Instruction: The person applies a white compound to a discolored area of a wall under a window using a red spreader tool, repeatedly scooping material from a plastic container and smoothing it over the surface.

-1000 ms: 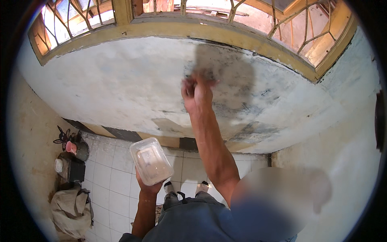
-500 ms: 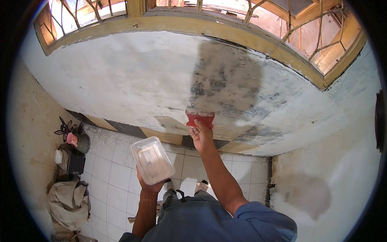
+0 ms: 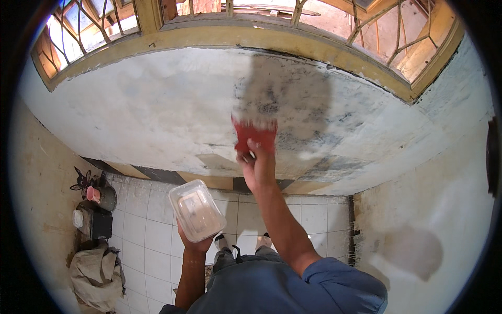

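My right hand (image 3: 259, 168) grips a red scraper (image 3: 255, 133), its whitened blade against the white, mottled wall (image 3: 151, 110) below the window, over a darker patchy area in shadow. My left hand (image 3: 190, 236) holds a clear rectangular plastic tub (image 3: 197, 210) from beneath, with pale material inside, low and to the left of the scraper, above the tiled floor.
A yellow window frame (image 3: 183, 35) with grilles spans the top. On the left stand a grey bucket (image 3: 106, 200) with a pink cup (image 3: 93, 193), a dark box (image 3: 98, 225) and draped cloth (image 3: 94, 275). Side walls close in left and right; my feet (image 3: 264, 240) are on tiles (image 3: 144, 235).
My right hand dropped down the wall from a second ago to half a second ago, then rose somewhat with the red scraper. My left hand and the tub stay about where they were.
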A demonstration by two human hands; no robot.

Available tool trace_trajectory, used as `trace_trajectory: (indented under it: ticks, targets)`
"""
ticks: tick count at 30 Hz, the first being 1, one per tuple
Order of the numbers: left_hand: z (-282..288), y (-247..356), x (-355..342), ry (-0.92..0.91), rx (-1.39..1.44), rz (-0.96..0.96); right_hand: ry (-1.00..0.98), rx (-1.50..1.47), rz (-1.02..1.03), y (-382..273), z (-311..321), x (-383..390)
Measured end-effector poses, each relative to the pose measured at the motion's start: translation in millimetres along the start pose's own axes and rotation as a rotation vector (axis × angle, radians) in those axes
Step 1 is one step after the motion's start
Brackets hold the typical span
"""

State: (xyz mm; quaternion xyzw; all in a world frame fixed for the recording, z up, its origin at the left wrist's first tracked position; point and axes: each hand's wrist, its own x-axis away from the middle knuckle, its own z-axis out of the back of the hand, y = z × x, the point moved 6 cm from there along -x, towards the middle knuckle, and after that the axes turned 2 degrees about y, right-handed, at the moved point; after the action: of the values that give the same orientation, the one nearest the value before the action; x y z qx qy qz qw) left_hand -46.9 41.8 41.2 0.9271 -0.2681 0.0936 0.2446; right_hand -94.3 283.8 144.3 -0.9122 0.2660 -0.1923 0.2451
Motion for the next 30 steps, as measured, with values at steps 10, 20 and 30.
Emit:
trace_trajectory:
  ticks: [10, 20, 30]
  targets:
    - [-5.5, -5.4, -7.3, 0.006, 0.131, 0.078, 0.172, 0.053, 0.117, -38.2, 26.0, -70.2]
    - [-22.5, 0.8, -7.1, -0.056, -0.086, -0.037, -0.059, 0.118, 0.373, -112.1, -44.3, 9.8]
    - [-25.1, 7.6, -1.4, 0.119, -0.059, 0.048, 0.690, 1.299, 1.084, -152.0, 96.9, -49.5]
